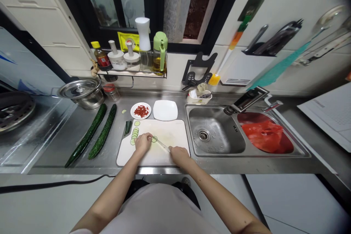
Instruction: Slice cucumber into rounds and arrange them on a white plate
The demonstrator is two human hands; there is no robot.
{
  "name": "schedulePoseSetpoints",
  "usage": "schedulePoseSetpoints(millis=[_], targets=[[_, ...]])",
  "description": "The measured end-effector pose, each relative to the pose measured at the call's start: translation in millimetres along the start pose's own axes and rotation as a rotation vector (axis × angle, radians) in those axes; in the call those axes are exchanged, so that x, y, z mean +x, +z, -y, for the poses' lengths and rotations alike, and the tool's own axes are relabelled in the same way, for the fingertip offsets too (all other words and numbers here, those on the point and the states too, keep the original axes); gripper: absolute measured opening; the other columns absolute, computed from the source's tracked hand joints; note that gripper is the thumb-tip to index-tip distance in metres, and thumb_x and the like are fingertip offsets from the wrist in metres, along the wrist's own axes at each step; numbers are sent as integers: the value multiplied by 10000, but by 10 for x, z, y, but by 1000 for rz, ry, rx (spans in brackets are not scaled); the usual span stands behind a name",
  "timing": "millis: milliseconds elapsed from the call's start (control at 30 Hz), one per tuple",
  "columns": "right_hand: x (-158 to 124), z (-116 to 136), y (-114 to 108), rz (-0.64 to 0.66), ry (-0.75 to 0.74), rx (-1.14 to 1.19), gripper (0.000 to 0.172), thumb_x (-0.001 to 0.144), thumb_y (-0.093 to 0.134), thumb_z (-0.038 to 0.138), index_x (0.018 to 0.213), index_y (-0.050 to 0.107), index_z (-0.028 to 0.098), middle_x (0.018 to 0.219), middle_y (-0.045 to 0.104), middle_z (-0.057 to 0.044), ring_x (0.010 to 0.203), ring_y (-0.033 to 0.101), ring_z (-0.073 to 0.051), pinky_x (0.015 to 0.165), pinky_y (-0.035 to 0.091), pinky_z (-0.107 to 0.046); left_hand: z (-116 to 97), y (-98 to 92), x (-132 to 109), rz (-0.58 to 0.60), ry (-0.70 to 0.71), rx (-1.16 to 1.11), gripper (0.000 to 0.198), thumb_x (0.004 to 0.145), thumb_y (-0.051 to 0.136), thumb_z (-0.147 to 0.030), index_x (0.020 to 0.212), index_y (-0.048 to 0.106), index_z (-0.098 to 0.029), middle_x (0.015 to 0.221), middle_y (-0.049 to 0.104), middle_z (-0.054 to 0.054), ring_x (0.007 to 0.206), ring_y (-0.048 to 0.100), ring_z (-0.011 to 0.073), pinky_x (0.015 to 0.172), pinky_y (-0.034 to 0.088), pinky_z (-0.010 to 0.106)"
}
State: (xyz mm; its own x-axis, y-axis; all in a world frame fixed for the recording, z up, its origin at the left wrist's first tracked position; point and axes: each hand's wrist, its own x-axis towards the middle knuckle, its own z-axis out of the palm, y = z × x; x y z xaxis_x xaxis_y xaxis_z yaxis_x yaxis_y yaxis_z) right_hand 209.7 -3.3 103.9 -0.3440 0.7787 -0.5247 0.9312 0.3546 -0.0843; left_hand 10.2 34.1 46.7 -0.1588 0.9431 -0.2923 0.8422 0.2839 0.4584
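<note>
My right hand (179, 156) is wrapped around the handle of a knife (163, 146) that points up and left over the white cutting board (164, 159). A round cucumber slice (154, 139) is at the blade's tip. Just left of it my left hand (143, 144) is curled with its fingertips together; what they grip, if anything, is hidden. Beside that hand lies an overlapping row of cucumber slices (135, 133), with a single slice (137, 123) above it. Dark green cucumber end pieces (128, 127) rest at the board's upper left corner.
Two whole cucumbers (87, 139) (103, 135) lie on the steel counter at left, near a lidded pot (87, 97). Behind the board stand a plate of red bits (136, 106) and a white plate (165, 110). The sink (219, 146) is on the right, holding a red bag (264, 135).
</note>
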Motion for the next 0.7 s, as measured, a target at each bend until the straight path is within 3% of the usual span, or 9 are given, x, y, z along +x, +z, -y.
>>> schedulePoseSetpoints(millis=[467, 700], targets=[[-103, 45, -33, 20, 36, 50, 325, 848, 391, 77, 1106, 575, 150, 997, 684, -153, 979, 648, -227, 770, 458, -319, -1, 44, 6, -3, 3, 43, 261, 824, 491, -213, 1031, 642, -264, 1004, 709, 45, 1006, 601, 229, 919, 345, 382], [-170, -15, 64, 8, 46, 55, 306, 899, 348, 140, 1105, 574, 146, 992, 681, -161, 970, 647, -243, 769, 459, -339, -47, 52, -40, -24, 16, 76, 229, 813, 503, -250, 1003, 631, -235, 1041, 684, 74, 1026, 586, 250, 917, 338, 401]])
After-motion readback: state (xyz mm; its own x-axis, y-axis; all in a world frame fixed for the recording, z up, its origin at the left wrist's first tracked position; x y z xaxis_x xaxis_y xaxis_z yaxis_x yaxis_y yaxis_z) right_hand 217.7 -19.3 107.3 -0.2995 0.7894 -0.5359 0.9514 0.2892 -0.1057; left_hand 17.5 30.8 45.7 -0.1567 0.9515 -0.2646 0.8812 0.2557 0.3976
